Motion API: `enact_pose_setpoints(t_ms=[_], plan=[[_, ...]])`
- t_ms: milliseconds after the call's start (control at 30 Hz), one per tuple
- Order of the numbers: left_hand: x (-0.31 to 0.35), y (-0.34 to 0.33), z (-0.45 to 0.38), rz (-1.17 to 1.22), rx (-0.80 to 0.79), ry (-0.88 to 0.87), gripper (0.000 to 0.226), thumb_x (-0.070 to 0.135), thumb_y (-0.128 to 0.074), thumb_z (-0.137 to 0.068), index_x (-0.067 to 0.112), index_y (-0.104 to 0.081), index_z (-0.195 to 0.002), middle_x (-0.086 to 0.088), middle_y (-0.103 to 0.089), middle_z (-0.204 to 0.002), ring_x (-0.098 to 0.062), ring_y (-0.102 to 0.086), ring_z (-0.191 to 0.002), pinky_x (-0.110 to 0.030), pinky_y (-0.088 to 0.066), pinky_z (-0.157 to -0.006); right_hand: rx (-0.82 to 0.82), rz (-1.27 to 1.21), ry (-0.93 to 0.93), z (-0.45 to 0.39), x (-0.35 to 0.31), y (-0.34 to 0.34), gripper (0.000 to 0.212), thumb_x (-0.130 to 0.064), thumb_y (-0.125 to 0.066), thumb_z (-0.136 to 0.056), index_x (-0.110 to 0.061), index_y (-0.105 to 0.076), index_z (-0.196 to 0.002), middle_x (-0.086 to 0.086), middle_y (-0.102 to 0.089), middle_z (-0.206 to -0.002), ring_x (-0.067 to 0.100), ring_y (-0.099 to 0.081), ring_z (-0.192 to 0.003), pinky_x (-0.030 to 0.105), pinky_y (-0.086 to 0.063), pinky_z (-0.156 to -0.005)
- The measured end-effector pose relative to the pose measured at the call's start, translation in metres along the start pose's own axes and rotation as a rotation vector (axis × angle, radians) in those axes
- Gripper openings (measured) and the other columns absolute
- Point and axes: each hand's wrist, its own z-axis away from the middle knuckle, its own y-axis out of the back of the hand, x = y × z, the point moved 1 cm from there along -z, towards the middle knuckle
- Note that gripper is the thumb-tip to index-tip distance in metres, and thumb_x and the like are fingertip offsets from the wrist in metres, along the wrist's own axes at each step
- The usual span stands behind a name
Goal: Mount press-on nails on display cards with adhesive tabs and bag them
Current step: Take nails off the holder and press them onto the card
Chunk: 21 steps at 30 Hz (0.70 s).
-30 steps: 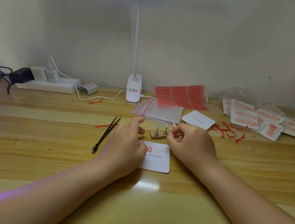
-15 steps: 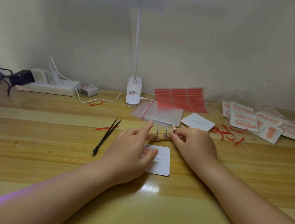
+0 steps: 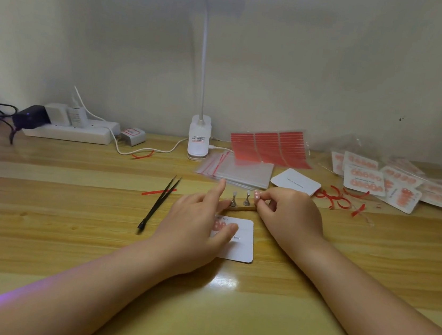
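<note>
A pink press-on nail (image 3: 257, 196) is pinched at the fingertips of the right hand (image 3: 287, 214), held just above the right end of the small wooden stand (image 3: 239, 209), where two metal pegs (image 3: 240, 198) rise upright and bare; the display card (image 3: 240, 240) lies flat on the desk (image 3: 67, 232) just nearer the person than the stand, a few pink nails already stuck at its top left corner; the left hand (image 3: 195, 228) rests on that card with fingers straight and relaxed, thumb across its printed face and index finger reaching toward the stand's left end; so the nail lies beyond and to the right of the card, the right hand plainly nearer to it, and I judge the coming move to be a short carry back toward the person and leftward onto the card; black tweezers (image 3: 159, 202) lie idle to the left; clear bags (image 3: 237, 169) and a red tab sheet (image 3: 269, 147) wait behind
</note>
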Motion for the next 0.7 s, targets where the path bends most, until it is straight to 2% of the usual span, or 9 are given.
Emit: enact_pose_setpoints(t_ms=[100, 233, 300, 400, 467, 567, 633, 700], plan=[[-0.001, -0.001, -0.001, -0.026, -0.023, -0.001, 0.081, 0.053, -0.043, -0.096, 0.026, 0.006, -0.154, 0.023, -0.037, -0.15, -0.009, -0.019, -0.141, -0.025, -0.012, -0.11, 0.069, -0.108, 0.04, 0.002, -0.002, 0.001, 0.011, -0.021, -0.06, -0.091, -0.018, -0.068, -0.084, -0.011, -0.051, -0.061, 0.014, -0.052, -0.063, 0.03, -0.041, -0.055], [-0.001, -0.002, -0.002, -0.039, -0.046, 0.002, 0.082, 0.055, -0.041, -0.096, 0.026, 0.009, -0.154, 0.023, -0.034, -0.151, -0.009, -0.017, -0.143, -0.026, -0.01, -0.112, 0.087, -0.169, 0.07, 0.004, -0.005, 0.003, 0.005, -0.016, -0.06, -0.089, -0.017, -0.064, -0.086, -0.006, -0.057, -0.068, 0.014, -0.054, -0.064, 0.034, -0.048, -0.06], [-0.002, -0.002, -0.002, -0.042, -0.037, -0.003, 0.082, 0.055, -0.041, -0.096, 0.025, 0.008, -0.154, 0.022, -0.034, -0.151, -0.01, -0.017, -0.143, -0.028, -0.011, -0.113, 0.097, -0.209, 0.084, 0.004, -0.006, 0.003, 0.003, -0.016, -0.06, -0.09, -0.016, -0.063, -0.088, -0.006, -0.06, -0.071, 0.01, -0.056, -0.064, 0.032, -0.049, -0.061], [-0.001, -0.003, -0.001, -0.055, -0.042, -0.015, 0.079, 0.053, -0.038, -0.097, 0.024, 0.009, -0.154, 0.021, -0.033, -0.153, -0.01, -0.017, -0.144, -0.03, -0.012, -0.116, 0.068, -0.357, 0.079, 0.008, -0.011, 0.001, 0.003, -0.013, -0.065, -0.088, -0.014, -0.064, -0.085, -0.01, -0.063, -0.071, 0.004, -0.058, -0.064, 0.016, -0.046, -0.06], [-0.001, -0.003, -0.002, -0.05, -0.04, -0.003, 0.078, 0.051, -0.037, -0.098, 0.023, 0.008, -0.154, 0.018, -0.032, -0.154, -0.011, -0.018, -0.144, -0.032, -0.014, -0.118, 0.03, -0.472, 0.054, 0.01, -0.014, -0.001, 0.003, -0.013, -0.069, -0.086, -0.012, -0.067, -0.084, -0.008, -0.066, -0.071, 0.003, -0.06, -0.066, 0.016, -0.047, -0.061], [-0.001, 0.001, -0.002, 0.043, 0.087, -0.006, 0.072, 0.042, -0.047, -0.098, 0.021, -0.008, -0.155, 0.008, -0.037, -0.152, -0.014, -0.028, -0.141, -0.032, -0.022, -0.114, -0.016, -0.636, 0.027, 0.012, -0.016, -0.001, 0.002, -0.013, -0.073, -0.085, -0.012, -0.072, -0.085, -0.007, -0.07, -0.071, 0.004, -0.064, -0.063, 0.018, -0.052, -0.063], [0.001, 0.006, 0.0, 0.151, 0.235, -0.095, 0.066, 0.029, -0.057, -0.096, 0.021, -0.023, -0.152, 0.006, -0.048, -0.143, -0.013, -0.04, -0.134, -0.032, -0.03, -0.11, -0.038, -0.69, 0.043, 0.013, -0.017, 0.0, 0.003, -0.011, -0.073, -0.084, -0.012, -0.074, -0.086, -0.007, -0.072, -0.072, 0.007, -0.066, -0.064, 0.019, -0.053, -0.064], [0.004, 0.008, 0.002, 0.169, 0.313, -0.198, 0.063, 0.019, -0.066, -0.091, 0.016, -0.036, -0.146, 0.003, -0.058, -0.13, -0.015, -0.051, -0.123, -0.033, -0.038, -0.104, -0.046, -0.694, 0.081, 0.015, -0.02, 0.0, 0.004, -0.01, -0.074, -0.083, -0.012, -0.075, -0.086, -0.005, -0.072, -0.073, 0.01, -0.067, -0.063, 0.024, -0.055, -0.065]])
